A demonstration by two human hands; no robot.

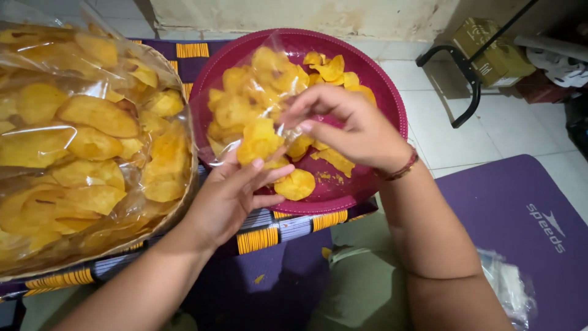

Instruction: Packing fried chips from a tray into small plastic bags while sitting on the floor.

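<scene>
A small clear plastic bag [245, 98] partly filled with yellow chips lies tilted over a round maroon tray [392, 104]. My left hand [229, 193] holds the bag's lower edge from below, fingers touching the chips inside. My right hand [355, 129] pinches the bag's open mouth from the right, above loose chips [297, 184] scattered on the tray. More loose chips [331, 68] lie at the tray's far side.
A big basket [177, 211] lined with clear plastic and heaped with chips fills the left. A striped cloth [288, 227] lies under the tray. A purple mat [527, 227] and a stack of empty clear bags [508, 285] lie at right. A black metal leg [468, 79] and a cardboard box [499, 55] stand behind.
</scene>
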